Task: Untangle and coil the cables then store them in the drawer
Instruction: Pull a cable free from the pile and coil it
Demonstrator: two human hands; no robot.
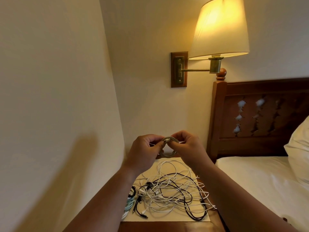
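Overhead, both hands [167, 148] pinching coiled cable [168, 154], tangle [173, 193] beneath

A wooden nightstand [167, 227] is seen, its top covered by a pale mat [168, 218]. A loose tangle [173, 191] of white and black cables is spread over most of the mat. At the mat's left edge a teal coil [129, 205] is laid, with a small black coil [133, 191] just behind it, both partly hidden by an arm.

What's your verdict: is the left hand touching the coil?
Touching. The head view shows the left hand pinching the coil at its top edge.
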